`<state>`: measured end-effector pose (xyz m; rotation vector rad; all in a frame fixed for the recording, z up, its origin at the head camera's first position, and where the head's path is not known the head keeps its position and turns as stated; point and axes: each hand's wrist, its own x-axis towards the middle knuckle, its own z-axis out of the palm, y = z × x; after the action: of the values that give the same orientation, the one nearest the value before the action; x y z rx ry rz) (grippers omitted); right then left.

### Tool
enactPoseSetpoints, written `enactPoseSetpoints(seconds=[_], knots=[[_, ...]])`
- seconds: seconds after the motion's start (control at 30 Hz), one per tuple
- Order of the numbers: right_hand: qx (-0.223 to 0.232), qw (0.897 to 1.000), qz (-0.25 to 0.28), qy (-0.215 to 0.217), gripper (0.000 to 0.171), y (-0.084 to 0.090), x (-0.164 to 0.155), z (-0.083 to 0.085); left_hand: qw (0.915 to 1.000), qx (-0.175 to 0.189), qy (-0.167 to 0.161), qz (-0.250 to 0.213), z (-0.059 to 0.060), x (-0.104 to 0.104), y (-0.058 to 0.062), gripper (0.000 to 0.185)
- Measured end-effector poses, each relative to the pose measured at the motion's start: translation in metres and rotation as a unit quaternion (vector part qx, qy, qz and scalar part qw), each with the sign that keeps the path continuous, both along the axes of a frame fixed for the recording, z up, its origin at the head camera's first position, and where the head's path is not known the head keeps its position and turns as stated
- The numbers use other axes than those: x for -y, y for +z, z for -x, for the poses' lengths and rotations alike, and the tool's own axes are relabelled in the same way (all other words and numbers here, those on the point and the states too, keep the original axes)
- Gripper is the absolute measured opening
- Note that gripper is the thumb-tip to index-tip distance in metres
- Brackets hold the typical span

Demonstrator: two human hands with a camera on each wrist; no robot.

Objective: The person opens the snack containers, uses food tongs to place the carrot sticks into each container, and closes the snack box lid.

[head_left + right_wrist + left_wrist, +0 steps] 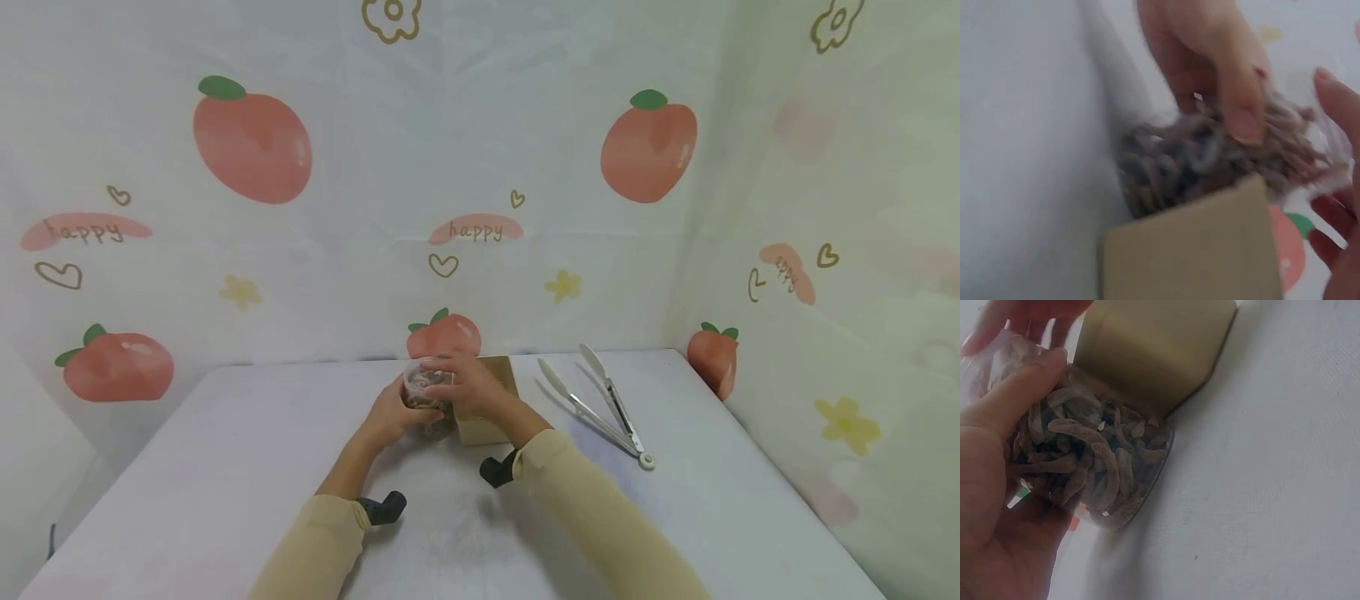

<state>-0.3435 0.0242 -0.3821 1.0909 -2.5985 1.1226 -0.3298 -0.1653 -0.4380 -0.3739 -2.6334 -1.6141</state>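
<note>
A clear plastic jar point(432, 425) full of brown, curled dried strips point(1091, 450) stands on the table, left of an open tan box point(486, 432). My left hand point(393, 414) grips the jar round its side, thumb across the front in the left wrist view. Over the jar's top, my right hand point(468, 386) holds the rim, with fingers on both sides of it in the right wrist view. Whether a separate lid is on the jar I cannot tell. The box point(1191, 250) is right beside the jar; its inside is mostly hidden by the right hand.
Metal tongs point(611, 417) lie spread on the white table point(720, 500), to the right of the box. Behind the table hangs a white cloth point(525, 125) printed with fruit; another side of it runs along the right edge.
</note>
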Motion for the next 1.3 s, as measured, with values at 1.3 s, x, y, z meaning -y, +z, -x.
enactPoseSetpoints(seconds=[1.3], knots=[[-0.066,0.997,-0.035,-0.021,0.045,-0.002,0.003,-0.001,0.9998,-0.019,0.007,0.006,-0.003,-0.002,0.0,0.084]])
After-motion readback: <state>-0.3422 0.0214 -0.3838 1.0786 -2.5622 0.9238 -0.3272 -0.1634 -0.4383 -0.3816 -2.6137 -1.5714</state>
